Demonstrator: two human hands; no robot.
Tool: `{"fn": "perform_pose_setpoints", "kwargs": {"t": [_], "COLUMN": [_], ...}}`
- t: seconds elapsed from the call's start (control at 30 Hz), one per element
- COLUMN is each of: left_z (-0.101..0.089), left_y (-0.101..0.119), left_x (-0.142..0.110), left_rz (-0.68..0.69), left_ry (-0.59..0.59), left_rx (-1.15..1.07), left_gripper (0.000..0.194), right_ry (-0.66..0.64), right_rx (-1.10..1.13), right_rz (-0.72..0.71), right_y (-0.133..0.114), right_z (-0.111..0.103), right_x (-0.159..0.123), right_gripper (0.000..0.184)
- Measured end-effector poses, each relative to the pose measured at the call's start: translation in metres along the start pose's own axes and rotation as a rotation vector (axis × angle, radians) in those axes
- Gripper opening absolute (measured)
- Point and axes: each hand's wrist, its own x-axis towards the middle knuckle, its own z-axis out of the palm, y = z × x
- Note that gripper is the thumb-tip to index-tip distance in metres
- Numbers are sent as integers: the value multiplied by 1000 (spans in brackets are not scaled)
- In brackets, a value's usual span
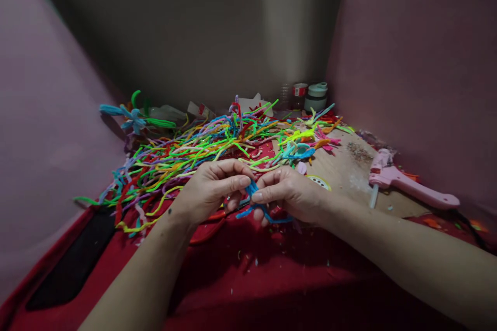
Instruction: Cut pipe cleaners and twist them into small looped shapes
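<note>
Bent blue pipe cleaners (251, 190) are pinched between my two hands, above the front of the red cloth (248, 284). My left hand (217, 186) grips their upper part with thumb and fingers. Close beside it, my right hand (281, 191) pinches the same blue piece lower down, and loose blue ends stick out below the fingers. Under my hands lie scissors with red-orange handles (207, 230), partly hidden. Right behind my hands spreads a large heap of many-coloured pipe cleaners (194, 150).
A pink glue gun (407, 183) rests on cardboard (341, 165) at the right. A black phone-like slab (73, 258) lies at the left edge. A blue pipe-cleaner flower (134, 121) stands back left. A lidded bottle (316, 97) and a jar (300, 95) stand behind.
</note>
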Motion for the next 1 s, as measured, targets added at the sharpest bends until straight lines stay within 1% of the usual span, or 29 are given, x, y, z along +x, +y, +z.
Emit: {"fn": "perform_pose_setpoints", "kwargs": {"t": [0.1, 0.2, 0.3, 0.33, 0.37, 0.4, 0.5, 0.57, 0.63, 0.7, 0.73, 0.8, 0.9, 1.0], "left_z": [4, 9, 14, 15, 15, 15, 14, 16, 19, 22, 24, 24, 21, 16], "left_y": [3, 3, 2, 2, 2, 2, 3, 3, 2, -2, -3, -6, -6, -1], "left_x": [-1, -2, 0, 1, 1, 1, 1, 1, 1, 2, 3, 4, 4, 2], "left_rz": [2, 2, 116, 141, 132, 90, -81, -102, -95, -100, -111, -139, -148, -135], "left_ry": [30, 113, 224, 255, 269, 263, 163, 149, 210, 265, 265, 222, 193, 182], "left_rx": [122, 309, 529, 560, 549, 498, 270, 199, 150, 38, -33, -147, -165, -28], "left_gripper": [18, 19, 21, 21, 22, 22, 25, 25, 26, 30, 33, 36, 37, 29], "right_ry": [4, 35, 92, 119, 148, 178, 237, 261, 286, 316, 322, 324, 330, 328], "right_rx": [-2, -18, -78, -112, -145, -177, -243, -306, -360, -414, -442, -499, -518, -472], "right_rz": [20, 24, 12, 4, -6, -17, -48, -62, -95, -154, -185, -217, -200, -184], "right_y": [0, 1, 1, 1, 1, 0, -1, -1, 0, 0, 0, -1, -2, -1], "right_z": [1, 0, 1, 2, 3, 5, 7, 8, 7, 7, 7, 7, 7, 5], "right_x": [-1, 0, 1, 1, 1, 1, 0, 0, 0, 0, 0, 0, 0, 0], "right_gripper": [26, 25, 23, 21, 20, 19, 19, 18, 18, 17, 16, 17, 18, 18]}}
